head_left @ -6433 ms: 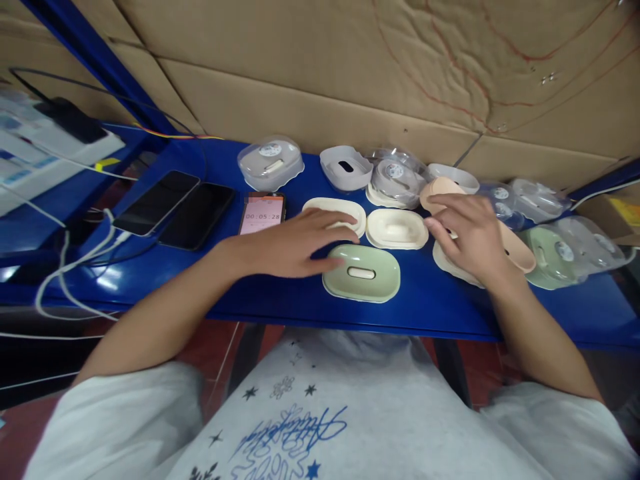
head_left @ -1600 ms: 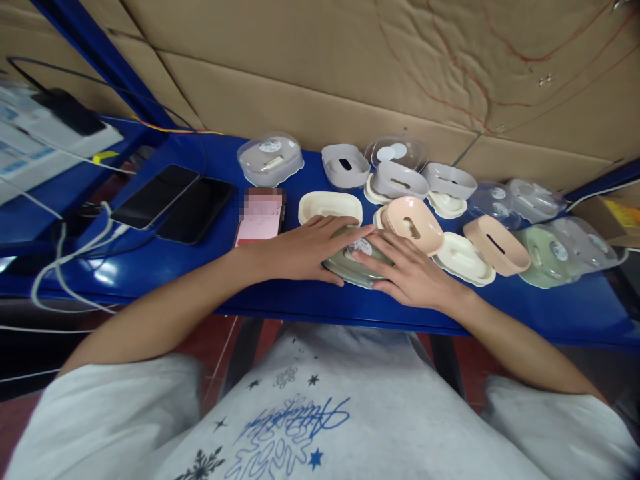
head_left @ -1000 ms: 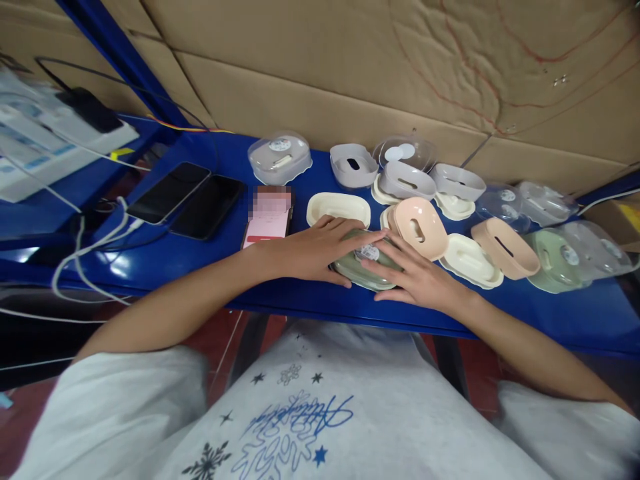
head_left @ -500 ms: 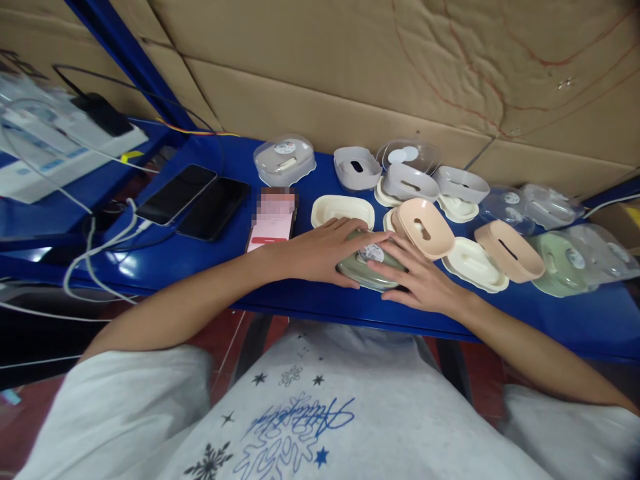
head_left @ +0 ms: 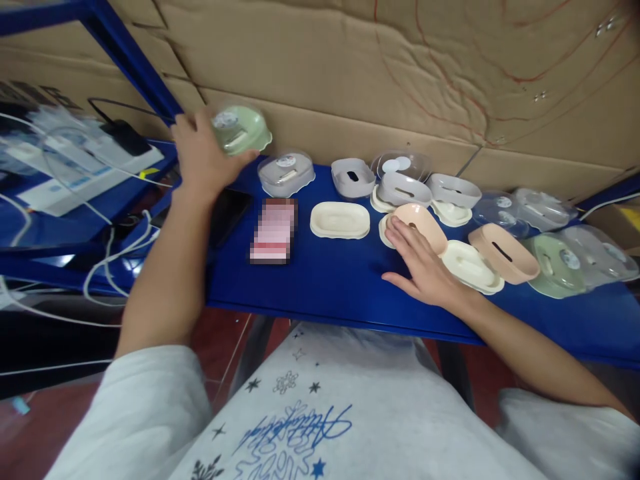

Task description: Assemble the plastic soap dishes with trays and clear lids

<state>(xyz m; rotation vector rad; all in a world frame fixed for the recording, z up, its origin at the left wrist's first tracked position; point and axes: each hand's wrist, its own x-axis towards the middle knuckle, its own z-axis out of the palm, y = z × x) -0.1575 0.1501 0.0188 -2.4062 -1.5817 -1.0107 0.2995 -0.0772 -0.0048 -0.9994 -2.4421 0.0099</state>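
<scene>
My left hand (head_left: pixel 203 157) is raised at the back left of the blue table (head_left: pixel 325 287) and grips a green soap box with a clear lid (head_left: pixel 240 130), held above a closed grey soap box (head_left: pixel 286 173). My right hand (head_left: pixel 420 263) lies flat and open on the table, fingers touching a pink soap box part (head_left: pixel 423 223). A cream tray (head_left: pixel 340 220) sits between the two hands.
Several more soap box trays, bodies and clear lids spread along the back and right, including a green closed box (head_left: pixel 555 273). A phone with a pink screen (head_left: pixel 274 230) lies left of the cream tray. A dark phone (head_left: pixel 227 210), cables (head_left: pixel 115 257) and a cardboard wall (head_left: pixel 400 80) surround the area.
My left hand has lifted the closed green soap box from the table's front and carried it up to the back left. My right hand let go and stayed flat on the table.
</scene>
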